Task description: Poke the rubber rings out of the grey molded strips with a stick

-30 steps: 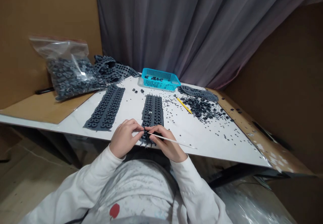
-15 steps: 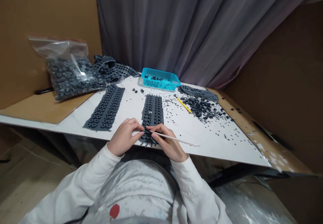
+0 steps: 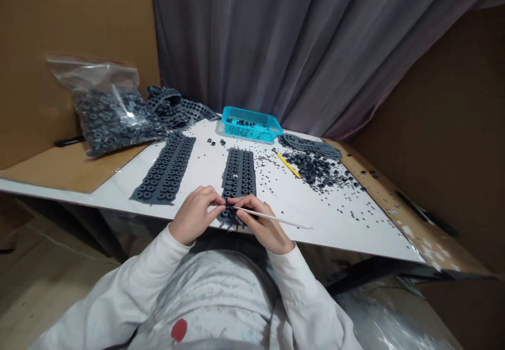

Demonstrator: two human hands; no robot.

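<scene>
A dark grey rubber sheet of ring-shaped parts [image 3: 239, 174] lies in front of me, its near end under my hands. My right hand [image 3: 265, 223] is closed around a thin white stick [image 3: 276, 217], whose tip points left at the fingertips over the sheet. My left hand [image 3: 197, 213] pinches a small dark piece [image 3: 228, 203] at the sheet's near end; its exact shape is too small to make out. Both hands' fingertips almost meet there. A second ring sheet [image 3: 163, 171] lies flat to the left.
A blue basket [image 3: 272, 135] with dark bits stands at the back. To its right lie a yellow-handled tool [image 3: 288, 165], a pile of small black pieces [image 3: 315, 168] and a folded sheet [image 3: 311, 144]. A plastic bag of rings [image 3: 114, 113] sits back left beside crumpled perforated sheets [image 3: 189, 109].
My right fingertips have shifted very slightly left toward the left ones. The stick stays in my right hand, and the sheets lie as before.
</scene>
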